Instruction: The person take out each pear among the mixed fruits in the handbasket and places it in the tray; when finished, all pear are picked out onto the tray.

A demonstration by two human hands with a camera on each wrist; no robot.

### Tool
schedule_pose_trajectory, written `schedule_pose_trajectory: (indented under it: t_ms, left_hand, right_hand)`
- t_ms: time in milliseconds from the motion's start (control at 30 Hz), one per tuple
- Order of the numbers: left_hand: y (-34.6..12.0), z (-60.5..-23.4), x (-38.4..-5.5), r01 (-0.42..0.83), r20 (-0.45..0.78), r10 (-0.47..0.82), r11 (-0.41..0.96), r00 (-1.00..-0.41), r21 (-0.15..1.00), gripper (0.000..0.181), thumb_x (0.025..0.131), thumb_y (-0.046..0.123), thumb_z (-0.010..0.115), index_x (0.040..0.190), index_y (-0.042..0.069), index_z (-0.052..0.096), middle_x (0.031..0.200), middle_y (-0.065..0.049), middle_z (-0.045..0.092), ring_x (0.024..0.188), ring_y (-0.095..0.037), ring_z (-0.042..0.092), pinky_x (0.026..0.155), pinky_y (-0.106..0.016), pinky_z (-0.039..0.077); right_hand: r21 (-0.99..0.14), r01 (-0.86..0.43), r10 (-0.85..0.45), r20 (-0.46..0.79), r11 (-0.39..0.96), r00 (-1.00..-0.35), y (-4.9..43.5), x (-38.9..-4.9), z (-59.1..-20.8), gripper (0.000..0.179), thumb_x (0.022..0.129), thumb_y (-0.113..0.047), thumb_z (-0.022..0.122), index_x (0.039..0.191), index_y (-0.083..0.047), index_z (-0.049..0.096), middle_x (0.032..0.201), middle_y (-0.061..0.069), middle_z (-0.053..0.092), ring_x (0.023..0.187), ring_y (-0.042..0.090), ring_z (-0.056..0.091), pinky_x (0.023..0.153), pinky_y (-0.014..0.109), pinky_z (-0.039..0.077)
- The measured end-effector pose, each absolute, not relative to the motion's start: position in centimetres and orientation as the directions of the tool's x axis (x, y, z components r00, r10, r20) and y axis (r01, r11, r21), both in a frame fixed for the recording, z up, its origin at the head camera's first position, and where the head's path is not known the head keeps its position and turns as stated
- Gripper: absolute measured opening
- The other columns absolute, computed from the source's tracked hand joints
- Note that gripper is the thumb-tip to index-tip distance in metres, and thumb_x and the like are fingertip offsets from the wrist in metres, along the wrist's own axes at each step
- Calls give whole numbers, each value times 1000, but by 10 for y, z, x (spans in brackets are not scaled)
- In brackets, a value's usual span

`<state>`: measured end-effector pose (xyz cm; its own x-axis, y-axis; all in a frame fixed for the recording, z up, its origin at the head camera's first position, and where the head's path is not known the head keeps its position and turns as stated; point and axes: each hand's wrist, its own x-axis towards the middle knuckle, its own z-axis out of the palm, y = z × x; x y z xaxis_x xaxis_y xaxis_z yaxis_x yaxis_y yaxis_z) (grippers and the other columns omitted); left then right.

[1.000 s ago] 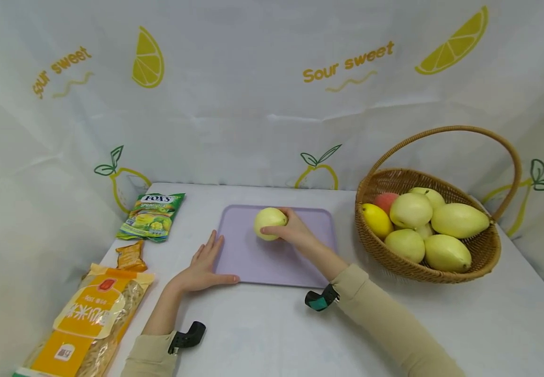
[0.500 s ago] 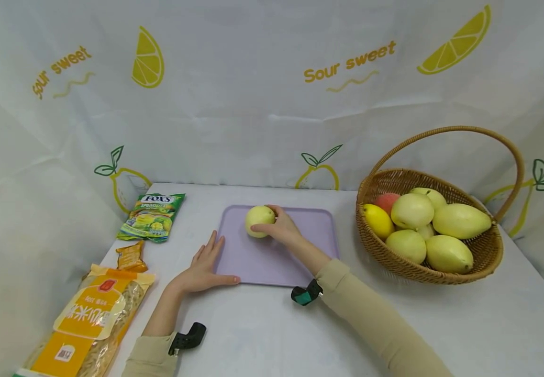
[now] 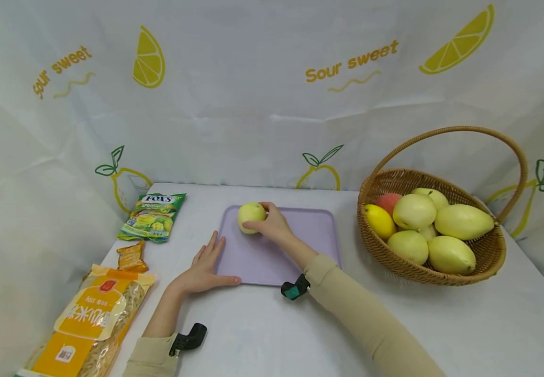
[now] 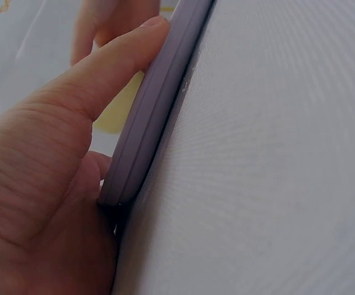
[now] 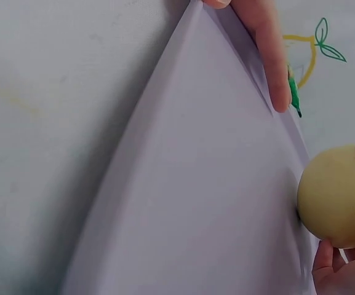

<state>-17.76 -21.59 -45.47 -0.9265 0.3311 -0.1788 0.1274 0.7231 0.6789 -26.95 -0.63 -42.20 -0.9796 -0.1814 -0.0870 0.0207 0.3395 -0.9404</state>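
A round, pale yellow-green pear (image 3: 250, 217) is held over the far left part of the lilac tray (image 3: 262, 264). My right hand (image 3: 275, 225) grips it from the right, thumb on the near side and fingers round the far side. The right wrist view shows the pear (image 5: 334, 195) between thumb and fingers, close over the tray's surface. With fingers spread, my left hand (image 3: 202, 273) rests at the tray's near left corner. Its thumb (image 4: 125, 58) lies along the near rim in the left wrist view, and its straight fingers reach up the left side.
A wicker basket (image 3: 396, 264) with a tall handle stands at the right, holding several pears, a lemon (image 3: 379, 221) and a peach (image 3: 387, 201). On the left lie a green candy bag (image 3: 153, 217), a small orange packet (image 3: 132, 257) and a large yellow food bag (image 3: 88, 319).
My right hand has carried the pear leftward and slightly away from me, from the tray's middle to its far left part. The left hand has stayed at the corner.
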Motion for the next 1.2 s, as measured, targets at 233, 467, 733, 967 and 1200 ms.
schedule_pose_trajectory:
  t_ms: [233, 467, 733, 967, 1200]
  left_hand:
    - [-215, -452, -178, 118, -187, 328, 722, -926, 682, 118, 77, 56, 75, 156, 3, 6, 161, -14, -16, 145, -41, -14, 113, -59, -6]
    - [-216, -452, -177, 117, -193, 333, 721, -923, 683, 117, 78, 56, 75, 156, 3, 6, 161, -14, -16, 145, -41, -14, 113, -60, -6]
    - [-216, -452, -176, 121, -187, 334, 718, -924, 686, 117, 77, 55, 75, 156, 2, 7, 161, -15, -16, 145, -40, -14, 113, -59, -6]
    - [-216, -452, -176, 128, -180, 338, 715, -924, 687, 116, 78, 55, 75, 156, 2, 8, 161, -16, -15, 145, -40, -13, 114, -59, -6]
    - [-216, -451, -175, 148, -162, 345, 717, -925, 681, 117, 77, 56, 75, 155, 1, 8, 161, -16, -15, 146, -39, -12, 114, -58, -5]
  right_hand:
    - [-930, -31, -181, -38, 367, -983, -16, -276, -422, 75, 77, -23, 83, 140, -5, 46, 136, 11, 54, 119, 27, 53, 96, 42, 46]
    - [-899, -117, -205, 31, 422, -978, -26, -281, -421, 73, 78, -20, 82, 140, -3, 46, 138, 12, 53, 122, 27, 52, 100, 43, 44]
    - [-864, -196, -252, 83, 464, -964, -34, -284, -425, 75, 78, -19, 82, 141, -4, 45, 139, 13, 51, 123, 27, 50, 102, 43, 42]
    - [-857, -210, -250, 98, 470, -963, -35, -283, -427, 76, 78, -18, 82, 142, -5, 43, 140, 14, 50, 123, 28, 50, 101, 44, 42]
    - [-904, -156, -229, 67, 397, -971, -32, -278, -430, 82, 78, -17, 82, 146, -3, 38, 143, 15, 47, 124, 30, 50, 102, 44, 42]
